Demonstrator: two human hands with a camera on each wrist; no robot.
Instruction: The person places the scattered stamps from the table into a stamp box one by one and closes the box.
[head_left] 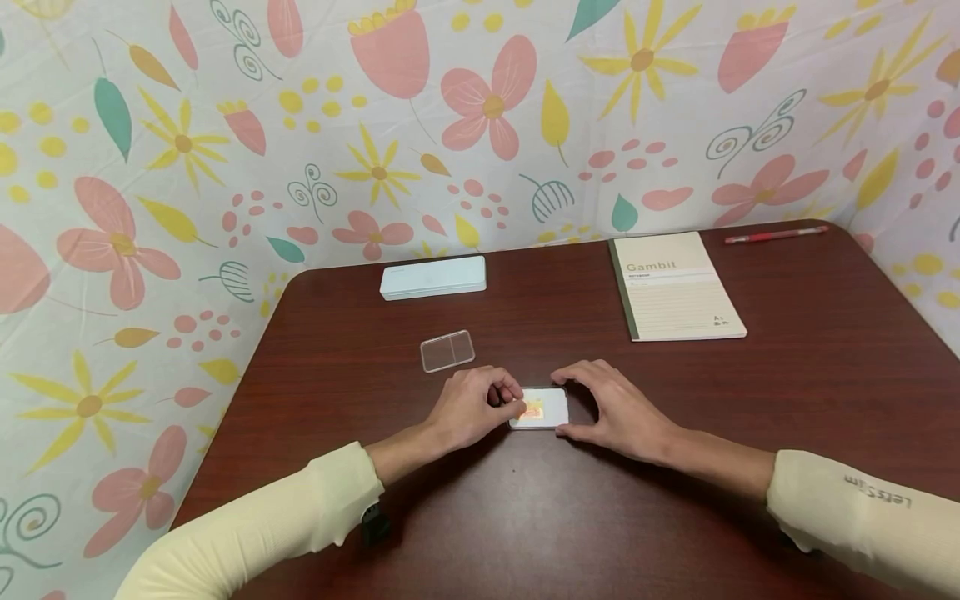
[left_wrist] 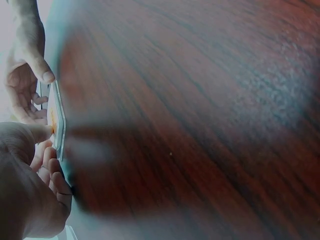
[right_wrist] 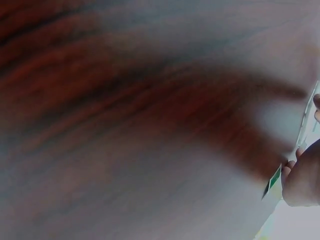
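Note:
A small flat white case (head_left: 556, 407) with a clear rim lies on the table in front of me, between my hands. An orange and yellow picture (head_left: 534, 409) shows on its left part. My left hand (head_left: 471, 405) holds the case's left end, fingers curled, thumb on top by the picture; its fingertips partly cover that end. At the other end, my right hand (head_left: 633, 414) holds the case between thumb and fingers at its right corners. In the left wrist view, the case (left_wrist: 58, 120) appears edge-on between both hands. A clear rectangular lid (head_left: 447, 351) lies behind my left hand.
Toward the back of the dark brown table (head_left: 525, 517) sits a pale blue box (head_left: 433, 277). A cream notebook (head_left: 675, 287) with a green spine lies at the back right, with a red pen (head_left: 776, 236) beyond it. Flower-patterned cloth (head_left: 465, 125) hangs behind the table.

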